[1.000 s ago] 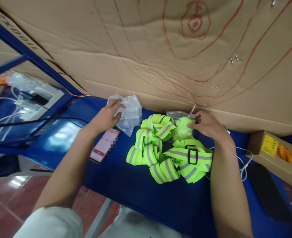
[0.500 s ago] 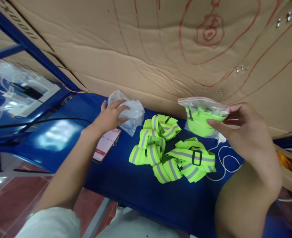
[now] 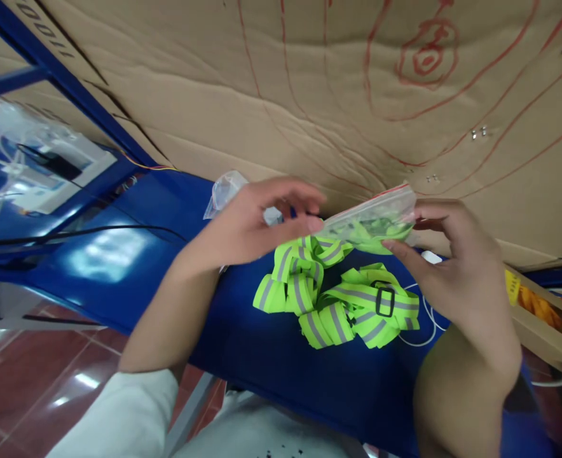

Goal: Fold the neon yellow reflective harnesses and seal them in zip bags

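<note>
My right hand pinches the right end of a clear zip bag with a red seal line, tilted above the table. Neon-yellow strap material shows inside it. At the bag's left corner is my left hand, thumb and fingers apart; whether the thumb touches the plastic I cannot tell. Below lies a loose heap of neon-yellow reflective straps with grey stripes and a black buckle. Behind my left hand, more clear plastic bags are partly hidden.
A large cardboard sheet with red drawn lines stands behind the blue table. At left are a white power strip and cables. A white cable lies at right, beside a cardboard box with orange contents.
My left hand has left the clear plastic bags and moved right to the zip bag's corner. The zip bag has tilted in my right hand. The phone is now covered by my left arm.
</note>
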A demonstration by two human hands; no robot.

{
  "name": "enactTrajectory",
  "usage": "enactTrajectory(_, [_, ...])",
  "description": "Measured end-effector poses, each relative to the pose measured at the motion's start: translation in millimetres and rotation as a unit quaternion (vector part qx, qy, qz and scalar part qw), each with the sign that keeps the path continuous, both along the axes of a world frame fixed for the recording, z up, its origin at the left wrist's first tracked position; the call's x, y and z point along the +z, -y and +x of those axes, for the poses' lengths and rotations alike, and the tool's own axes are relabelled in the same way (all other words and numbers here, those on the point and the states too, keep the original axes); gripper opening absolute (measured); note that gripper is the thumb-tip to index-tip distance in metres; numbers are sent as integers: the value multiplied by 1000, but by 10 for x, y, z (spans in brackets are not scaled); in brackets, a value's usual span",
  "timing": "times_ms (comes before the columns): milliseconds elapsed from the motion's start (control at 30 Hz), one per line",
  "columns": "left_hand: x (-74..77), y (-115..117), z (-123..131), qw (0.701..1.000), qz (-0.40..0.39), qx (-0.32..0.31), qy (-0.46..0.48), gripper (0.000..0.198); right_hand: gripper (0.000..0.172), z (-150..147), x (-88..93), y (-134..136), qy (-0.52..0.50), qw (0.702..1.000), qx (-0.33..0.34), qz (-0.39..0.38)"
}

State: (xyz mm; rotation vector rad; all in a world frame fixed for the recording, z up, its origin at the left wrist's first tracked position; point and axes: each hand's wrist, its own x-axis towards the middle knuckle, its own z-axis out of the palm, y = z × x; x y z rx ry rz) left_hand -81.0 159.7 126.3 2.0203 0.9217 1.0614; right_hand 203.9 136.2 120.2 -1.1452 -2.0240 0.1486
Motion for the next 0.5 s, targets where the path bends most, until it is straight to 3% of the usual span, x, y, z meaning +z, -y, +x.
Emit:
enactTrajectory(67, [10, 54, 225, 999, -38, -28, -12, 17, 24, -18, 21, 15, 31, 999, 36, 0])
enactTrajectory(167, [-105, 126, 525, 984, -153, -51, 69, 16, 31, 21, 21, 7, 50, 997, 54, -23])
enactTrajectory(233, [-227, 129, 670, 954, -244, -74, 156, 19, 37, 62, 15, -3, 51, 998, 17, -27])
enactTrajectory(300, [-358, 101, 772, 915, -315, -97, 231, 23, 31, 77, 22, 5, 53, 997, -35, -32])
enactTrajectory(367, [-480, 67, 847, 883, -360, -113, 279, 30, 16, 47, 46, 39, 46, 994, -54, -77])
enactTrajectory(500, [-642, 50, 958, 860, -396, -113, 302, 39, 30, -71, 74, 106, 23, 972, 8, -233])
